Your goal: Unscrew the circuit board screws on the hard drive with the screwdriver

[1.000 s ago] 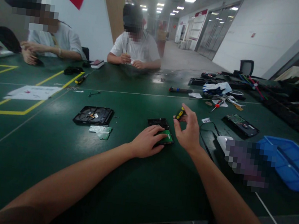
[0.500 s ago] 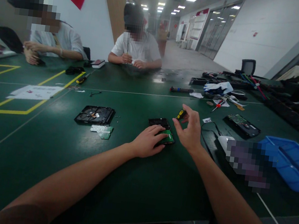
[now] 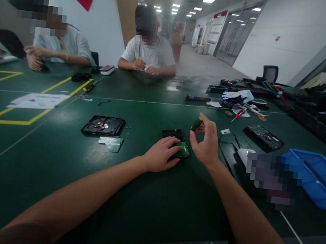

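A hard drive (image 3: 174, 133) with a green circuit board (image 3: 184, 151) lies on the table before me. Across its left part rests my left hand (image 3: 163, 153), fingers spread over the drive and thumb along its near side, holding it down. Just right of and above the drive, my right hand (image 3: 206, 141) pinches a screwdriver (image 3: 197, 124) by its black and yellow handle. I cannot make out the screwdriver's shaft or tip. To the left lie a larger black drive (image 3: 103, 125) and a loose circuit board (image 3: 112, 144), with tiny screws nearby.
On the right are a black drive (image 3: 263, 137), a blue tray (image 3: 319, 177) and a pale device with a cable (image 3: 245, 154). Further back lie a red screwdriver (image 3: 238, 115), gloves (image 3: 238, 95) and a dark rod-like tool (image 3: 198, 98). Two people sit across the table (image 3: 140, 113).
The screwdriver handle has turned in my right fingers, showing more black and less yellow. My right hand has shifted very slightly; my left hand keeps its place on the hard drive.
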Demonstrator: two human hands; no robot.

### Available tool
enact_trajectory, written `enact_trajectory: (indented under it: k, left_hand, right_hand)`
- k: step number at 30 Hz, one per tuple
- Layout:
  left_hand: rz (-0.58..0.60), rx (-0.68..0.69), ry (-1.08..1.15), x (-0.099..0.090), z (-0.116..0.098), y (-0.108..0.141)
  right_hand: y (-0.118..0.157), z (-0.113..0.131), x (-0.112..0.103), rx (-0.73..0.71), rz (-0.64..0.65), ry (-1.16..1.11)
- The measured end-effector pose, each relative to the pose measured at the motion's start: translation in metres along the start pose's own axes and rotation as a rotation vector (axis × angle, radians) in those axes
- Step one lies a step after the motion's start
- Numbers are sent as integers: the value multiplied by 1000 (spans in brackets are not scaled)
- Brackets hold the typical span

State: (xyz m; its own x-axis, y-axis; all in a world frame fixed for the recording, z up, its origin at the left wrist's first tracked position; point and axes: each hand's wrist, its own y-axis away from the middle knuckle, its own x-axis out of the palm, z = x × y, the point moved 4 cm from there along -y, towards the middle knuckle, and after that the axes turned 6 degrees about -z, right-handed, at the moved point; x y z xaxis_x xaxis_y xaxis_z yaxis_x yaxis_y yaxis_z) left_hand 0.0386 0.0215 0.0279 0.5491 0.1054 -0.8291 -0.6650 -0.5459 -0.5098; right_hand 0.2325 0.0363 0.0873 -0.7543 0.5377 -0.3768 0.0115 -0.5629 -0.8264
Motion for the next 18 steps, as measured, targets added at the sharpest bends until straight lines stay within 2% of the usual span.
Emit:
enact_trajectory:
  k: [7,18]
  left_hand:
    - [10,-11,3,-2,-1,0]
    - [13,1,-15,-2,-2,1]
  right_hand:
    - [-1,-2,-3,20,-17,35]
    - [-1,1,-3,-27,-35,-3]
